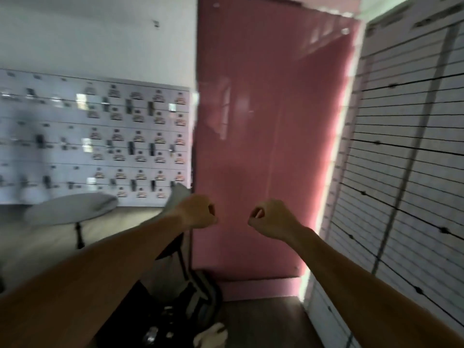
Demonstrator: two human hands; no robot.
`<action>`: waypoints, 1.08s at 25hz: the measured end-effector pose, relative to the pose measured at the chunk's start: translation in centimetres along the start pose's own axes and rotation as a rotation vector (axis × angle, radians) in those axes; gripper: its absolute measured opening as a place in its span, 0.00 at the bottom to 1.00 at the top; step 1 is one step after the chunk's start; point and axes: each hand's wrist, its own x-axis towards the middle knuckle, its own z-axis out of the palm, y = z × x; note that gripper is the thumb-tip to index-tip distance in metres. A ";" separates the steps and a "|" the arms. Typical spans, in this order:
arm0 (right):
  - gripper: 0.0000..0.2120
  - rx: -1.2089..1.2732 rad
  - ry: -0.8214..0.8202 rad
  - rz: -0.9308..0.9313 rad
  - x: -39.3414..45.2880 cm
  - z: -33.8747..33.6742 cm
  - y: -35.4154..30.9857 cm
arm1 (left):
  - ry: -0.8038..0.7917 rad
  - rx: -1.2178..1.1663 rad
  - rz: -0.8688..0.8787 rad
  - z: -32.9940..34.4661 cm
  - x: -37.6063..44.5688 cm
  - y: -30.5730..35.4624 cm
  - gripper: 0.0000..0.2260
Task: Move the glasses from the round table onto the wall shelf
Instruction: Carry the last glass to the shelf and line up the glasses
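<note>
Both my arms stretch forward in front of a pink wall panel. My left hand [198,212] is closed in a fist with nothing visible in it. My right hand [267,218] is also curled shut, apparently holding nothing. A wall display [120,141] on the left carries rows of glasses on white shelves. Another white slatted wall shelf [406,151] fills the right side, with only small dark clips on it. A round white table top [72,208] shows at the lower left, behind my left forearm. The picture is blurred.
A pink panel [271,146] stands straight ahead. Dark bags [180,312] lie on the floor below my left arm. A pale cloth or paper [212,335] lies by them. A white pointed shape [177,197] sticks up behind my left hand.
</note>
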 end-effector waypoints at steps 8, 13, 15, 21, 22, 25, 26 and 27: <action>0.06 0.143 -0.257 -0.321 11.7 14.8 -17.8 | 0.082 0.047 -0.397 -5.8 -6.4 -22.2 0.08; 0.03 0.170 -0.328 -0.446 20.2 21.2 -24.4 | 0.125 0.093 -0.535 -7.3 -4.0 -32.3 0.06; 0.03 0.190 -0.354 -0.471 24.2 23.1 -26.2 | 0.141 0.083 -0.567 -7.8 -1.7 -35.6 0.06; 0.05 0.197 -0.380 -0.537 36.6 29.0 -31.5 | 0.176 0.047 -0.647 -8.8 5.4 -45.2 0.05; 0.05 0.202 -0.393 -0.543 37.9 30.0 -32.2 | 0.175 0.047 -0.657 -8.9 5.9 -46.6 0.06; 0.06 0.197 -0.434 -0.561 41.4 33.8 -34.8 | 0.175 0.059 -0.704 -8.8 7.4 -52.1 0.06; 0.06 0.193 -0.443 -0.565 42.5 35.3 -35.8 | 0.172 0.059 -0.720 -8.7 7.8 -54.1 0.06; 0.07 0.191 -0.457 -0.568 43.4 36.9 -36.9 | 0.168 0.056 -0.730 -8.6 8.2 -56.2 0.06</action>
